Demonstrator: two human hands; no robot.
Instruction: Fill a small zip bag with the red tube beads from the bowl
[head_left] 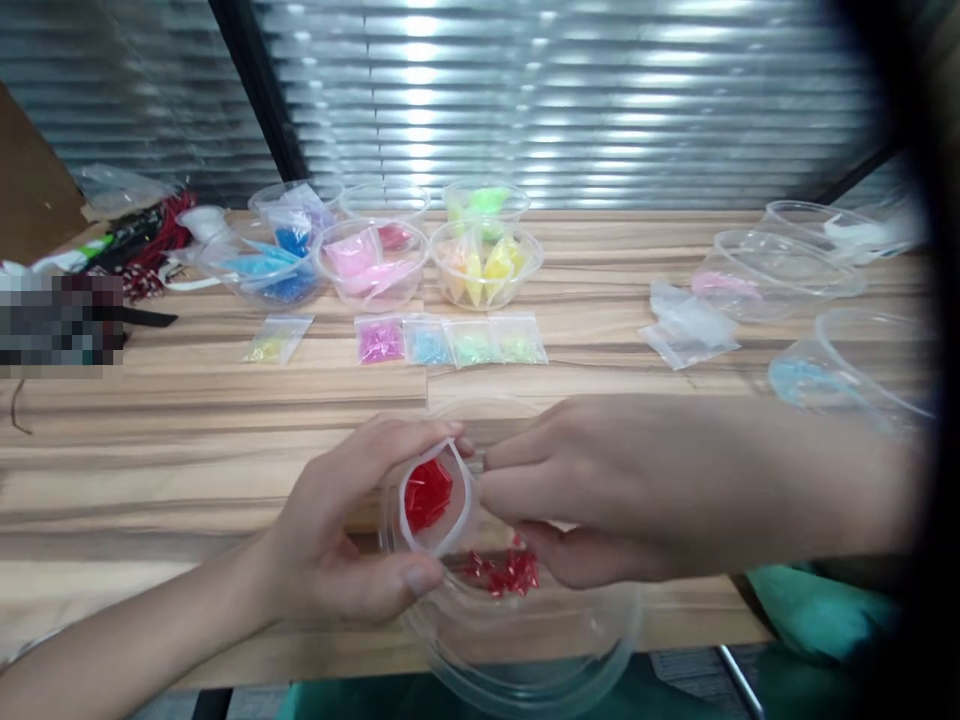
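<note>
My left hand [360, 530] is closed around a small clear bag [459, 515], its mouth held wide toward me. Red pieces [427, 493] show inside the bag. Beneath both hands is a clear plastic bowl [626, 640], near the table's front edge, with more short red pieces [510, 573] in it. My right hand [577, 500] reaches in from the right, beside the bag and over the bowl. Its fingers are curled together, thumb close to the loose red pieces; what lies between the fingertips is hidden.
Behind the hands lie several small bags of coloured pieces [454, 342]. Farther back stand clear bowls of coloured bags [373, 265]. On the right are flat clear bags [690, 325] and more clear bowls [780, 265]. Cords [161, 235] are heaped at the far left.
</note>
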